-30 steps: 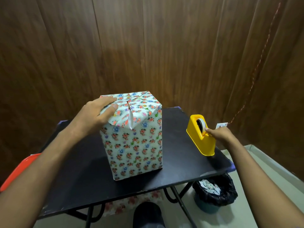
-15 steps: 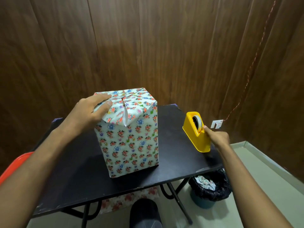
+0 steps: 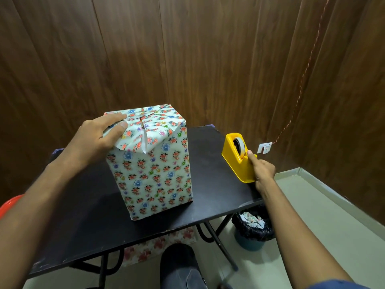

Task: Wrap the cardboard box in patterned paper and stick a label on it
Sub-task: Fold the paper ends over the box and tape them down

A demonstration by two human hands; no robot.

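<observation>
The box (image 3: 154,174), covered in white paper with small flowers, stands upright in the middle of the black table (image 3: 83,215). The folded paper flaps on its top gape a little along a central seam. My left hand (image 3: 98,138) lies flat on the top left corner and presses the flaps down with straight fingers. At the table's right edge stands a yellow tape dispenser (image 3: 239,157) with a roll in it. My right hand (image 3: 261,170) is at the dispenser's near end, its fingers curled and the fingertips at the cutter. Any tape strip there is too small to see. No label shows.
Wood-panelled walls close in behind and to the right. A bin (image 3: 252,230) lined with a black bag and holding paper scraps stands on the floor under the table's right corner. Floral paper (image 3: 158,245) lies beneath the table. A red chair edge (image 3: 8,205) shows at the left.
My right hand has shifted from the dispenser's far side to its near end by the cutter. The left hand keeps pressing the box top. The camera has drifted slightly.
</observation>
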